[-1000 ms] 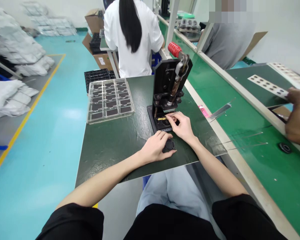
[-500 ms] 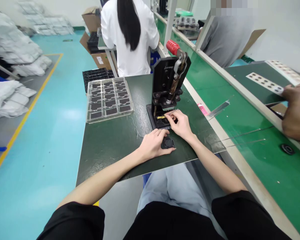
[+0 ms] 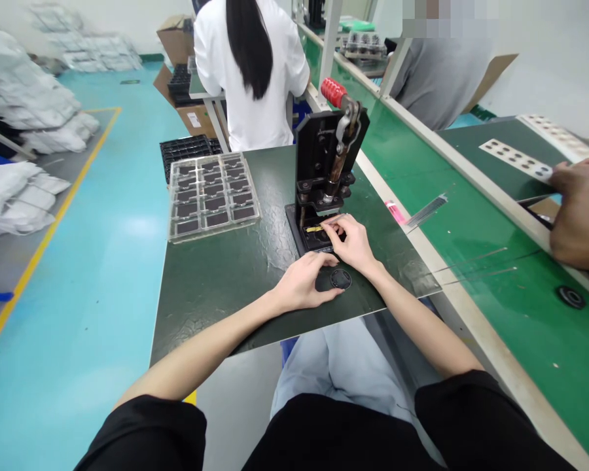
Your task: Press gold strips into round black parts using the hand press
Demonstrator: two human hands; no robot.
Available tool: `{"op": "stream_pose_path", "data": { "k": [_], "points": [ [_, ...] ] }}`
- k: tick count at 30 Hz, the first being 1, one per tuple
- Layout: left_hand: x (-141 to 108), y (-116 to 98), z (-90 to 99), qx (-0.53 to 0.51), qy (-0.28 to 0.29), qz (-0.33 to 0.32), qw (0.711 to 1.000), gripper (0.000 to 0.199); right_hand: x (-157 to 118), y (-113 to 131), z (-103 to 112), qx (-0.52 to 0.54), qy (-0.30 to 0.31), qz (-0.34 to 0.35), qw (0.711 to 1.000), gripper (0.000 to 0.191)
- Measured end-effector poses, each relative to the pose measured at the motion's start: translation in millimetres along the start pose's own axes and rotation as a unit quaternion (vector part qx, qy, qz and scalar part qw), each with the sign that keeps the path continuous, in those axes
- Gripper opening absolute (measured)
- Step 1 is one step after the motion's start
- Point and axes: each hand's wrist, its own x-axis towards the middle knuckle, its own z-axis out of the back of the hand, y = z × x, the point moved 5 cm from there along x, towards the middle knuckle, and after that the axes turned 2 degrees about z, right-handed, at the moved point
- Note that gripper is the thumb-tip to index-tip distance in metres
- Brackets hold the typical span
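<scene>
My left hand [image 3: 302, 281] rests on the dark green table with thumb and fingers apart in a C shape. Between and just beyond their tips lies a round black disc-shaped part [image 3: 341, 279], flat on the table, its lower edge close to the thumb. A black hand press [image 3: 326, 157] with a red-gripped lever [image 3: 332, 91] stands upright behind it, the lever raised. My right hand [image 3: 353, 241] reaches to the press base, its thumb and forefinger pinched together. At the fingertips a small yellow strip [image 3: 315, 229] shows; whether they grip it cannot be told.
A clear tray [image 3: 213, 226] of dark parts sits at the table's left, with black trays [image 3: 184, 154] behind. A green conveyor [image 3: 471, 216] with thin metal strips [image 3: 427, 212] runs along the right. One person [image 3: 255, 78] sits ahead; another person's hands [image 3: 576, 209] are across the belt.
The round black part has shifted right, out from the curve of my left hand toward its fingertips. My right hand stays at the press base. The view has shifted slightly.
</scene>
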Motion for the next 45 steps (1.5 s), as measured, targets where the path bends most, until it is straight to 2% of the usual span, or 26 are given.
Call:
{"op": "stream_pose_path", "data": {
  "k": [2,5,11,14,16,17,22,25,31,41,45],
  "points": [
    [-1.7,1.2,-3.5,0.039,-0.019,0.029,0.999,0.053,-0.1,0.2,0.1,0.001,0.002,0.0,1.0,0.023],
    [-3.4,-2.1,-9.5,0.088,-0.016,0.046,0.995,0.059,-0.8,0.9,-0.2,-0.004,-0.003,0.006,1.0,0.023],
    [-1.4,-4.2,-11.8,0.081,-0.014,0.062,0.995,0.044,1.6,0.0,-1.0,-0.002,-0.004,0.0,1.0,0.024],
    [0.0,0.7,-10.8,0.034,-0.018,0.075,0.996,0.045,-1.1,2.8,13.6,0.041,-0.055,-0.03,0.997,0.028],
    [0.3,3.9,-10.4,-0.002,-0.02,0.083,0.996,0.048,-10.9,8.8,29.3,0.054,-0.099,-0.046,0.992,0.029],
    [0.4,5.1,-10.3,-0.018,-0.021,0.085,0.996,0.05,-18.2,12.9,35.6,0.053,-0.101,-0.049,0.992,0.028],
    [0.8,7.7,-9.6,-0.053,-0.022,0.096,0.994,0.055,-62.0,29.2,43.9,0.03,0.021,-0.05,0.998,0.026],
    [1.4,8.7,-8.7,-0.036,-0.017,0.112,0.993,0.058,-74.4,30.7,41.5,0.01,0.043,-0.048,0.998,0.027],
    [1.2,9.7,-7.5,-0.016,-0.009,0.127,0.992,0.058,-69.8,31.5,33.8,0.003,0.076,-0.027,0.997,0.024],
    [2.2,11.1,-9.2,-0.054,-0.014,0.12,0.991,0.056,-71.1,38.7,30.8,-0.058,0.073,0.044,0.995,0.017],
    [2.5,11.2,-9.1,-0.055,-0.012,0.129,0.99,0.054,-69.3,41.4,28.8,-0.082,0.088,0.065,0.991,0.017]
  ]
}}
